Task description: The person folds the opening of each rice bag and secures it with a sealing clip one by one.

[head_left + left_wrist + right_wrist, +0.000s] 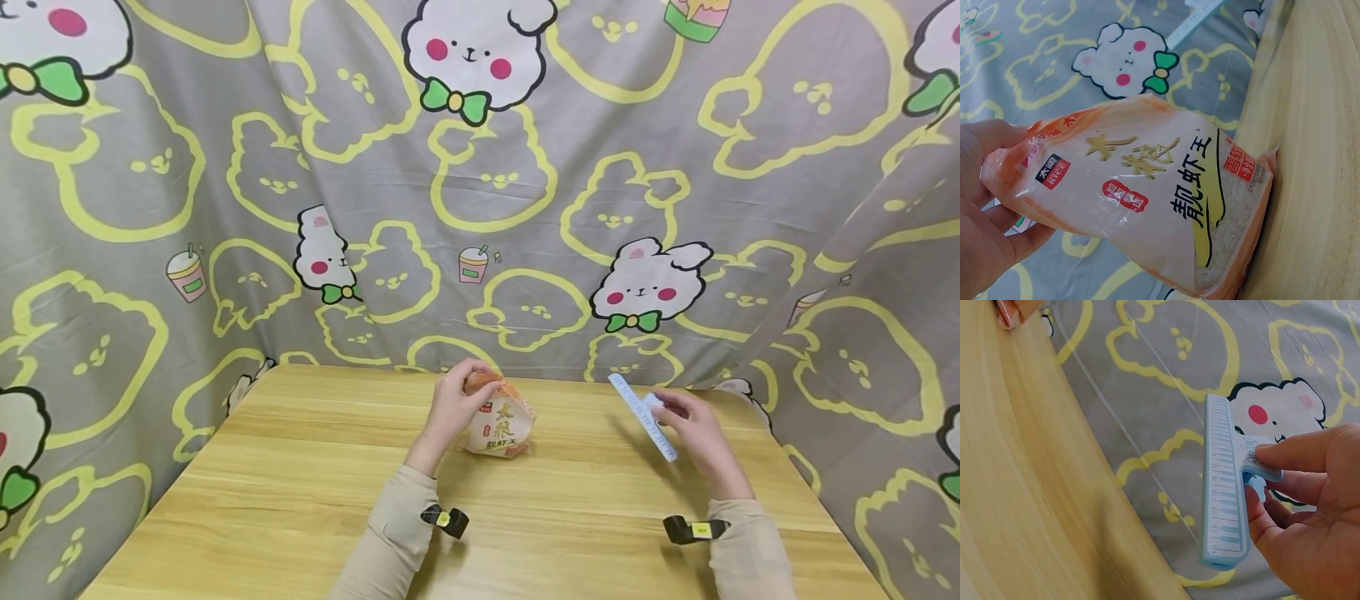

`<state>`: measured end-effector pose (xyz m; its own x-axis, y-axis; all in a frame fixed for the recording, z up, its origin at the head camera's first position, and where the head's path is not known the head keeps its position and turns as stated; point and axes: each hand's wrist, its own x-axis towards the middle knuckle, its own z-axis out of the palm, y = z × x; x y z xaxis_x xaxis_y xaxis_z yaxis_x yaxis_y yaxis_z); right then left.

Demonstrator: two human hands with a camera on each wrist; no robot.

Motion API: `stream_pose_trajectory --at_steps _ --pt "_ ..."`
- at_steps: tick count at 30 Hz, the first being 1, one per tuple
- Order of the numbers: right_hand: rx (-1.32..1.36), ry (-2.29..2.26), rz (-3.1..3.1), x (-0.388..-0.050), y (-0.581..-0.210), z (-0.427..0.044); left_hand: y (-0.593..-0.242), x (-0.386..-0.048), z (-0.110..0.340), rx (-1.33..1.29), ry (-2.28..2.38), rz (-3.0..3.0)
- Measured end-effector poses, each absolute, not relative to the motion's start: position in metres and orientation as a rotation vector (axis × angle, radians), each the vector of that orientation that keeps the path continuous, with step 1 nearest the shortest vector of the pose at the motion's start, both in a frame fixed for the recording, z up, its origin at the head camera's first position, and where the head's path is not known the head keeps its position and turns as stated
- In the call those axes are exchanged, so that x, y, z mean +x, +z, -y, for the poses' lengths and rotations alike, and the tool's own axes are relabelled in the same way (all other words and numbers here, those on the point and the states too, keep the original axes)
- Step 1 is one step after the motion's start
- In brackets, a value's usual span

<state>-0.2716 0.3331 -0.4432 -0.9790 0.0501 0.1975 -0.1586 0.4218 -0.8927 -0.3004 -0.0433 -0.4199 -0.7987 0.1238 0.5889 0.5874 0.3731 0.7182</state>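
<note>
Bag (pixel 502 429), lower centre of head frame, upright on worktop (pixel 300 467), top (pixel 1019 178) gripped by left hand (pixel 456 404), best drawn flat; clip (pixel 642 417), lower right, above worktop, pinched at handle (pixel 1251 447) by right hand (pixel 699 429), best kept square to that top.

Head and 2 closer wrist views share curtain (pixel 480 192).

From the head view I'm seeing bright light washing the table (pixel 262 483), a pale sheen spreading on its near side, and a soft shadow lying on it under the right hand (pixel 693 425). My wrist views are looking dimmer; the bag (pixel 1141 178) on the table is glinting faintly.
</note>
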Motion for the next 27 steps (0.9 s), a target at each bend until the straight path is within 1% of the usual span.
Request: stream_pose_trajectory --at_steps 27 --pt "0.09 1.559 2.478 -0.269 -0.434 -0.305 -0.421 -0.301 0.044 -0.619 -1.403 2.194"
